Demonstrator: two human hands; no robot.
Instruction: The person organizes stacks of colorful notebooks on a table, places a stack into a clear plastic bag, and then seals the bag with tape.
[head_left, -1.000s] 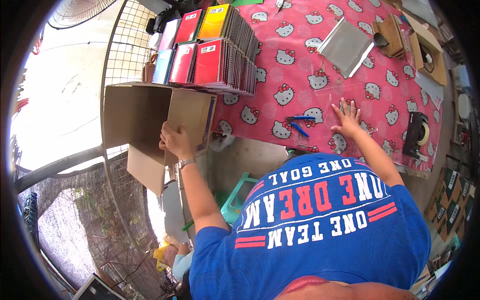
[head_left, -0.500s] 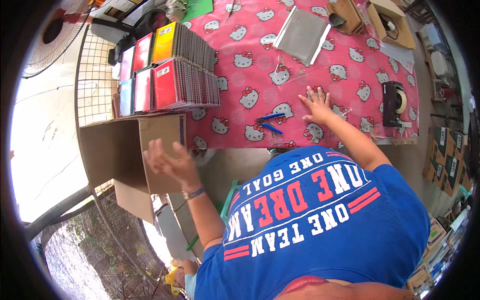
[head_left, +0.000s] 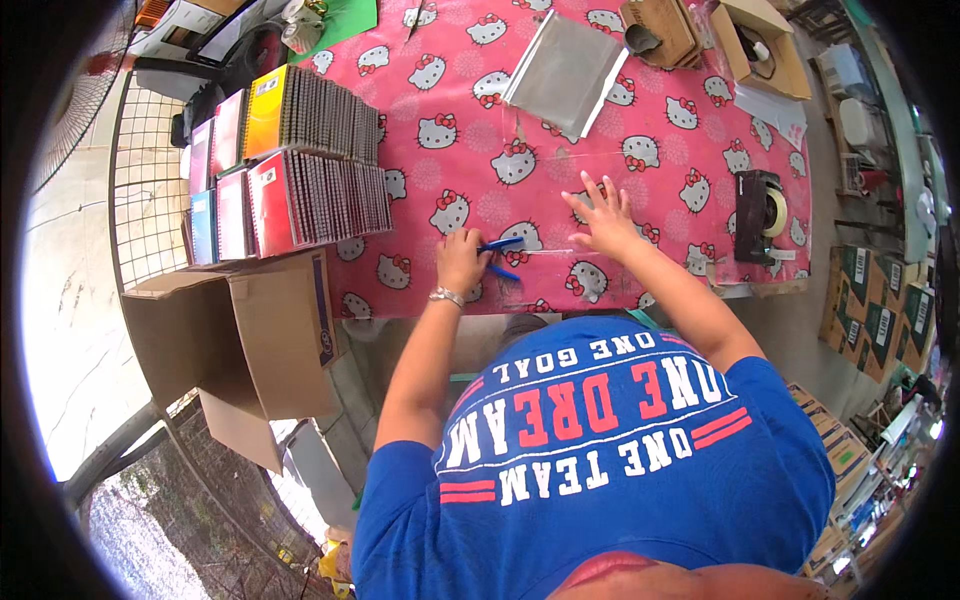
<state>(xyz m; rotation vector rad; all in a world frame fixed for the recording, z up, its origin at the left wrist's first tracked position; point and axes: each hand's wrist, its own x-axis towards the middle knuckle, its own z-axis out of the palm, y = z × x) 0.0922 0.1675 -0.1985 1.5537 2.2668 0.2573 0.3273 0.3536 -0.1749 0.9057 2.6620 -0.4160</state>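
My left hand (head_left: 463, 265) rests near the table's front edge, its fingers curled over the jaw end of small blue-handled pliers (head_left: 506, 243). The two handles stick out to the right, spread apart; the jaws are hidden under my fingers. Further right, my right hand (head_left: 604, 222) lies on the pink cartoon-print table cover (head_left: 430, 110) with fingers spread, holding nothing. Beyond it lies a stack of clear plastic sleeves (head_left: 566, 75).
Stacked spiral notebooks (head_left: 325, 190) stand at the table's left, above an open cardboard box (head_left: 285, 340). A black tape dispenser (head_left: 752, 215) sits at the right. An open carton (head_left: 765, 50) and brown cardboard pieces (head_left: 665, 30) are at the far right.
My left hand has come from above the cardboard box, rightward onto the table, and closed over the pliers. My right hand stays spread on the cover. The whole view has shifted slightly.
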